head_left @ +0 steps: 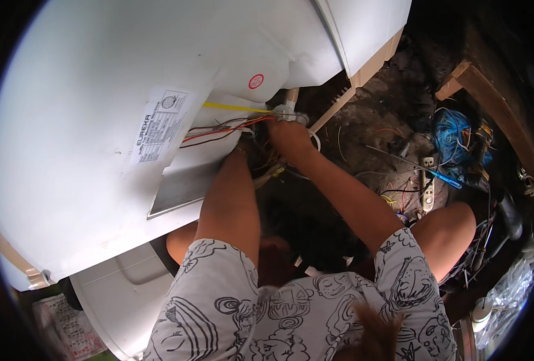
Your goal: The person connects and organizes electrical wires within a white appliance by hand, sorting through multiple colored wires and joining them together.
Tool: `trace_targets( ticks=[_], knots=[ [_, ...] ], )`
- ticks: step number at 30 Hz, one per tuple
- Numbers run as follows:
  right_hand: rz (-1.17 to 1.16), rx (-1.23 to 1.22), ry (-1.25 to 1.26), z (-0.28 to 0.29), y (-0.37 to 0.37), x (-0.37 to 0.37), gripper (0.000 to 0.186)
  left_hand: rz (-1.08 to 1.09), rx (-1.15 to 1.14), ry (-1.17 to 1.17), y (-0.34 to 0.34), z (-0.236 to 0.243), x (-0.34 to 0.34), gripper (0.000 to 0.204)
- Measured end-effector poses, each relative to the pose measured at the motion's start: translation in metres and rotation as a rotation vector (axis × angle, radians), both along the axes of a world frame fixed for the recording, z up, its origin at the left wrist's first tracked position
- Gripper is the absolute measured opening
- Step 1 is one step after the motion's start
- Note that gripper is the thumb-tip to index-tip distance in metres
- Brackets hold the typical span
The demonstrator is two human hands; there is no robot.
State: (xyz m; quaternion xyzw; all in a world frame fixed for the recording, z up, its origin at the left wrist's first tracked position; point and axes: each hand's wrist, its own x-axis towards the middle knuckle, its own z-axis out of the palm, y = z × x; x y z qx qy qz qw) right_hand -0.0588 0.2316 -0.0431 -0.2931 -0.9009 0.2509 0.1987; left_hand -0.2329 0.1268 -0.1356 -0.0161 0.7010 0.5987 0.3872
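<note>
A large white appliance casing lies beside me, with an opening in its panel. Red, orange and dark wires and a yellow strip run out of it toward a pale plastic part. Curled at that part, my right hand is closed at the ends of the wires. My left hand reaches in at the edge of the opening below the wires, its fingers hidden. Just under the right hand hangs a yellowish connector among more wires.
To the right lie a white power strip, a blue-handled screwdriver and a blue plastic bag with loose wires. A wooden frame stands beyond them. A pale plastic panel sits at lower left; clear plastic wrap at lower right.
</note>
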Motion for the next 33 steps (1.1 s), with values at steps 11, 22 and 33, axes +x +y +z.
trace_targets(
  ticks=[11,22,33],
  knots=[
    [0.040,-0.069,-0.024,-0.004,-0.015,-0.003,0.021,-0.004,0.019,-0.005,0.003,-0.004,0.006,0.038],
    [0.088,-0.054,-0.029,-0.004,-0.012,-0.009,0.028,-0.007,0.038,-0.005,0.005,-0.007,0.012,0.038],
    [0.137,-0.082,0.008,-0.013,-0.012,-0.001,0.026,0.002,0.013,0.011,0.001,-0.004,0.015,0.038]
  ],
)
